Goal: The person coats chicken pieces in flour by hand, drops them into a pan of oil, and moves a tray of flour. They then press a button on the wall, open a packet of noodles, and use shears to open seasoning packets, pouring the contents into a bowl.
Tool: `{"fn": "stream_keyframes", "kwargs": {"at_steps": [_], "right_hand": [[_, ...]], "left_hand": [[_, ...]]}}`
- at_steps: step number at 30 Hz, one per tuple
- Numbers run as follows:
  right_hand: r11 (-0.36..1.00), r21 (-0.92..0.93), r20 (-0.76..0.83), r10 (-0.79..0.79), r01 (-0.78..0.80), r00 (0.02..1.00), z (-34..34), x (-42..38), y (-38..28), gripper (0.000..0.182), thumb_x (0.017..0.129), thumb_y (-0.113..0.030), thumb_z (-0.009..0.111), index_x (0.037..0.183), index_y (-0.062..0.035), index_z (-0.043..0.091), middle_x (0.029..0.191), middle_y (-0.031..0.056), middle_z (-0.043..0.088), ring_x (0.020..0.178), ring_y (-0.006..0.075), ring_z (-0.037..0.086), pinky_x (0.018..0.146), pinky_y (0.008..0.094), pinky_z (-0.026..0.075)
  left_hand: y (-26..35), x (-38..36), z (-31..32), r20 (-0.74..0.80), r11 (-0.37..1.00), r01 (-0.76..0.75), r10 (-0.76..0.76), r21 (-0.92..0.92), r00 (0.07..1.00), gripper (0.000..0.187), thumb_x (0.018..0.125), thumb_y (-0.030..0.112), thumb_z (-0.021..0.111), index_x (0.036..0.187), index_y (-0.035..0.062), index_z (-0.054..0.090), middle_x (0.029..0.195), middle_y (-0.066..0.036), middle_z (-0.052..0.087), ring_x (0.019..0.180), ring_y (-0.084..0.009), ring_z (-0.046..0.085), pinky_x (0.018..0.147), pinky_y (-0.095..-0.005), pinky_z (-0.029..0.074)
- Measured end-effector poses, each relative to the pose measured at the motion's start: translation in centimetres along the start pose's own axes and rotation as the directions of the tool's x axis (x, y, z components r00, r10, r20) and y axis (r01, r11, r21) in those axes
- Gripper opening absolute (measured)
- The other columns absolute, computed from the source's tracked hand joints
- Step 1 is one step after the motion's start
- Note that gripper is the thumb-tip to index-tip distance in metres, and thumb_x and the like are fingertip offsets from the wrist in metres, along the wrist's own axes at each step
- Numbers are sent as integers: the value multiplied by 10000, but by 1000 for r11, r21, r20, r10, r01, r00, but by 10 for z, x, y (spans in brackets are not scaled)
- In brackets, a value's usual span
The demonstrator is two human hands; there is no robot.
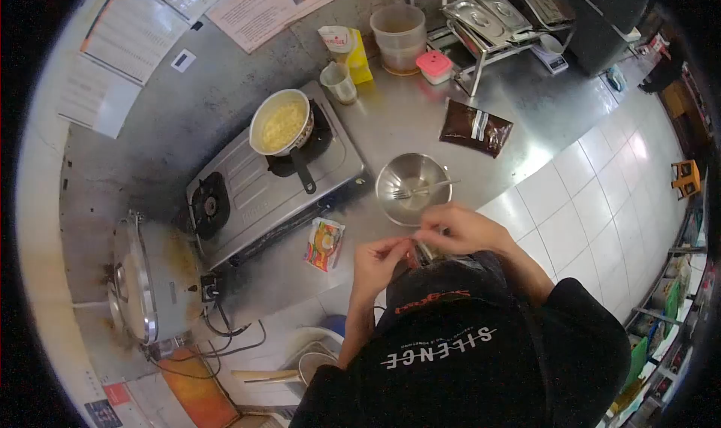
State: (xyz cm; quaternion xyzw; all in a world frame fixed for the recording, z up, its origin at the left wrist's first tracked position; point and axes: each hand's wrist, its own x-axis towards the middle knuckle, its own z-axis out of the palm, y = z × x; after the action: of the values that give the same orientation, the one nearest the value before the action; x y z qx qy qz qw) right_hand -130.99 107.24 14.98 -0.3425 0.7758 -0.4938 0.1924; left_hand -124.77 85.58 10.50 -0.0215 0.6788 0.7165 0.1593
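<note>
Close to my body, my left hand (375, 266) and my right hand (460, 231) meet at the counter's front edge. Both pinch a small shiny sachet (426, 254), whose contents I cannot make out; fingers and the dark apron partly cover it. Just beyond my right hand stands a metal bowl (398, 211) with a fork (422, 190) resting in it. An instant noodle packet (324, 244) lies flat on the counter to the left of my hands. On the gas stove's back burner is a pot (259, 120) holding pale yellow noodles (285, 127).
The two-burner stove (255, 191) stands left of centre, with the pot's handle (302, 171) pointing towards me. A dark brown pouch (475, 127), a measuring jug (339, 83), a yellow bag (359, 58), a clear tub (398, 37) and a pink-lidded box (434, 66) stand farther back. A large lidded cooker (169, 278) is at left.
</note>
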Motion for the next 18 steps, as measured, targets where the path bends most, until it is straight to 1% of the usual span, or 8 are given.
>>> {"fn": "stream_keyframes", "kwargs": {"at_steps": [3, 5, 6, 8, 12, 14, 16, 18], "right_hand": [[993, -53, 273, 112, -101, 956, 15, 7, -5, 294, 954, -296, 503, 897, -92, 707, 820, 160, 661, 736, 359, 623, 657, 430, 491], [992, -59, 203, -95, 109, 975, 31, 6, 2, 310, 960, -301, 469, 888, -115, 706, 825, 160, 667, 756, 365, 624, 691, 456, 487], [990, -124, 160, -44, 64, 986, 35, 2, -2, 271, 943, -265, 486, 881, -117, 705, 831, 170, 672, 781, 370, 622, 720, 469, 483], [969, -112, 108, -209, 220, 972, 42, 1, 0, 273, 926, -262, 498, 868, -77, 690, 830, 182, 668, 794, 372, 616, 741, 484, 474], [966, -259, -226, -76, 15, 971, 57, -29, 1, 320, 938, -273, 488, 825, -28, 661, 723, 200, 628, 699, 375, 597, 632, 470, 459], [954, -294, -396, -56, -68, 916, 63, -50, 4, 350, 945, -285, 484, 788, -21, 652, 680, 208, 609, 659, 381, 588, 590, 466, 447], [944, -288, -588, -42, -160, 808, 76, -80, -1, 380, 950, -297, 483, 747, -22, 647, 642, 218, 590, 625, 390, 580, 554, 465, 435], [920, -245, -688, 58, -307, 723, 91, -107, -3, 388, 950, -310, 484, 742, -26, 646, 649, 218, 595, 638, 389, 590, 559, 464, 445]], "left_hand": [[-16, -12, -19, 75, 936, 23, -53, 352, 996, 186, 932, 85, 598, 991, -61, 697, 791, -35, 680, 703, -96, 606, 670, -248, 495], [-4, -25, -17, -27, 949, 116, -113, 293, 993, 205, 938, 102, 587, 983, -67, 693, 805, -40, 683, 723, -94, 597, 674, -251, 479], [10, -27, -10, 25, 968, 40, -48, 246, 999, 211, 940, 128, 593, 962, -51, 703, 814, -50, 684, 759, -103, 603, 687, -257, 474], [11, -25, -12, 53, 971, 24, -37, 238, 998, 247, 947, 166, 571, 969, -54, 682, 856, -55, 669, 800, -144, 617, 757, -259, 479], [-55, 43, -75, 244, 980, 192, -197, 43, 950, 291, 963, 239, 576, 1120, -6, 587, 850, -92, 628, 744, -188, 601, 705, -311, 502], [-39, 42, -12, 270, 984, 116, -75, -138, 960, 311, 972, 269, 557, 1163, 24, 546, 923, -105, 610, 816, -206, 592, 753, -329, 495], [-41, 48, 25, 442, 883, 327, -159, -335, 883, 316, 995, 305, 500, 1169, 43, 527, 1059, -128, 572, 940, -238, 570, 830, -363, 473], [-62, 68, 42, 628, 921, 313, -104, -231, 771, 297, 1002, 300, 481, 1142, 43, 532, 1067, -121, 572, 943, -240, 568, 827, -374, 471]]}}
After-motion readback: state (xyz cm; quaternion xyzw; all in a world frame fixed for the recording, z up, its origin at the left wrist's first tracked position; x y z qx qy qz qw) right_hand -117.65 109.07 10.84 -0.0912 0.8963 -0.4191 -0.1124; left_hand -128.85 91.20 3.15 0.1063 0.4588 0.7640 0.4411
